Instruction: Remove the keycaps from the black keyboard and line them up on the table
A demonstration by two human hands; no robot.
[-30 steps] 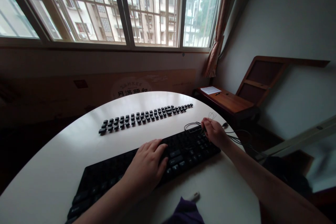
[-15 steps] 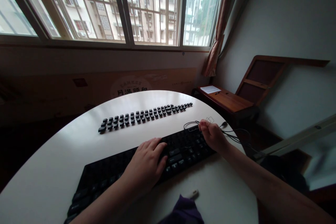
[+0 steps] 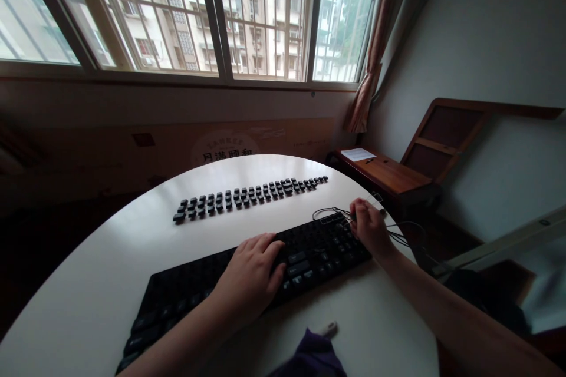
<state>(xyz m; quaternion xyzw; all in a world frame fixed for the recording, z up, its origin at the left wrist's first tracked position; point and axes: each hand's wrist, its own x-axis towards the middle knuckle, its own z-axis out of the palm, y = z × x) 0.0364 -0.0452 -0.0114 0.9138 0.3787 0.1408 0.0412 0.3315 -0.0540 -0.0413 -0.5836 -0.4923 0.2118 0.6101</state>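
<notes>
A black keyboard (image 3: 309,259) lies slantwise across the white round table. My left hand (image 3: 256,268) rests on its middle, fingers lying flat over the keys and thumb apart. At the keyboard's right end, my right hand (image 3: 369,225) is closed around a wire keycap puller (image 3: 377,197); thin wire loops stick out above the fist, and the fingers hide most of the rest. Beyond the keyboard, several black keycaps (image 3: 239,195) stand in long rows. Near the front edge lie a purple cloth (image 3: 309,356) and a small whitish stick-like item (image 3: 329,328), partly covered by it.
A thin black cable (image 3: 400,237) runs behind the right hand and off the right edge of the white table (image 3: 110,253). A wooden chair (image 3: 398,175) with a paper (image 3: 358,155) on its seat stands at the right, below a barred window (image 3: 265,17).
My right hand has moved slightly right and lifted at the keyboard's right end, with the puller still in it. My left hand stays on the keyboard. The view has shifted a little.
</notes>
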